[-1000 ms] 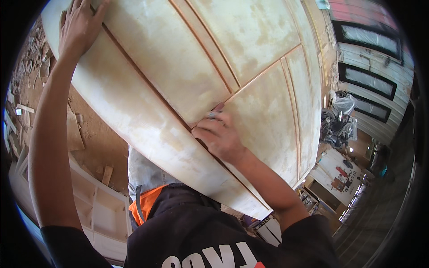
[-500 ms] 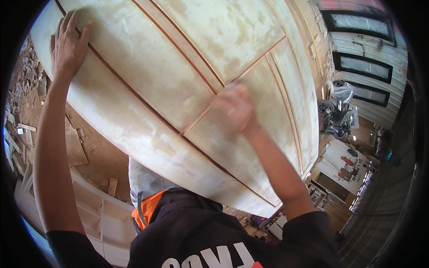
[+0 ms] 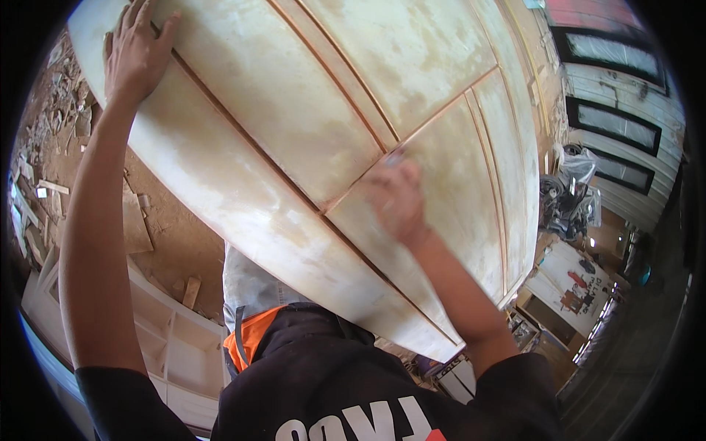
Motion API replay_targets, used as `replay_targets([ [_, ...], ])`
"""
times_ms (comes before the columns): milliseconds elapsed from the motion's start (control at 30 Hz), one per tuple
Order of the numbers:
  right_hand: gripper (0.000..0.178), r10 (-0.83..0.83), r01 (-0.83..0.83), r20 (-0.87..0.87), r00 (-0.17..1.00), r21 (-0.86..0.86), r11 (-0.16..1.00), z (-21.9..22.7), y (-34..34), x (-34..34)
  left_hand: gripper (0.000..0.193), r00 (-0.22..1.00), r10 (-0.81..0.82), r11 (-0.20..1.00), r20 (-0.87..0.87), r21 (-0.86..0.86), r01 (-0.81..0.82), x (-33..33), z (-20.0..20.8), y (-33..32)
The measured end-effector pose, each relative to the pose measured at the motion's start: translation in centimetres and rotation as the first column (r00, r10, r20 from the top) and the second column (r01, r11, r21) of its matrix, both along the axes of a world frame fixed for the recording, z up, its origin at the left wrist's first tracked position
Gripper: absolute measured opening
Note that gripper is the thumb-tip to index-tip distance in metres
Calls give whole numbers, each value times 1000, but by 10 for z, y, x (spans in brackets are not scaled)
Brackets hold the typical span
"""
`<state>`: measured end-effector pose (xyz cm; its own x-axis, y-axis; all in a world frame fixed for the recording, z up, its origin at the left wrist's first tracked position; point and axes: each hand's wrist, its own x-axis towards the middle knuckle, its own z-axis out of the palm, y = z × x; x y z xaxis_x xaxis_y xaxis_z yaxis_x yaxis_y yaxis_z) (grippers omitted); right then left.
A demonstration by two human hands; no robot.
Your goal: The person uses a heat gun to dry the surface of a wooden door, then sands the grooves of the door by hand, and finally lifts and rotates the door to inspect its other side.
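The pale panelled door (image 3: 309, 140) lies flat in front of the person. Left hand (image 3: 136, 55) is flat on its far left edge, fingers spread, unmoved from a second ago. Right hand (image 3: 393, 195) has travelled back along the groove near the panel's middle and is blurred; its fingers appear pressed together on a small pad, barely visible. Judged: rubbing continues.

Right hand (image 3: 393, 198) was motion-blurred, its fingers indistinct | small grey object at its fingertips, against the pale panelled door (image 3: 309, 125), was too smeared to identify | door's far end beyond the left hand (image 3: 132, 51) was cut off by the picture's rim | clutter right of the right hand was too small to tell
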<state>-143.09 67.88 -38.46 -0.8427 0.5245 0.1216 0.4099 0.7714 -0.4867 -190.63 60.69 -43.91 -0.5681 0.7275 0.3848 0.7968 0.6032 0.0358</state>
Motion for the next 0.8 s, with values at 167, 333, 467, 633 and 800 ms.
replay_targets([
  [167,23,225,-218,-34,974,151,964,16,11,-17,66,999,-15,1000,43,12,14,1,7,-6],
  [333,17,8,-8,-43,999,-2,1000,1,4,-4,66,1000,-15,1000,18,13,14,3,5,0],
  [467,14,231,-226,-80,970,66,972,17,-21,-27,66,999,-5,1000,53,14,4,2,6,-2],
  [633,19,100,-109,53,994,208,972,17,22,-12,66,999,-34,999,14,34,33,3,5,-1],
  [800,14,137,-134,-46,989,69,989,7,-17,-20,66,999,-1,1000,37,1,1,6,10,-1],
])
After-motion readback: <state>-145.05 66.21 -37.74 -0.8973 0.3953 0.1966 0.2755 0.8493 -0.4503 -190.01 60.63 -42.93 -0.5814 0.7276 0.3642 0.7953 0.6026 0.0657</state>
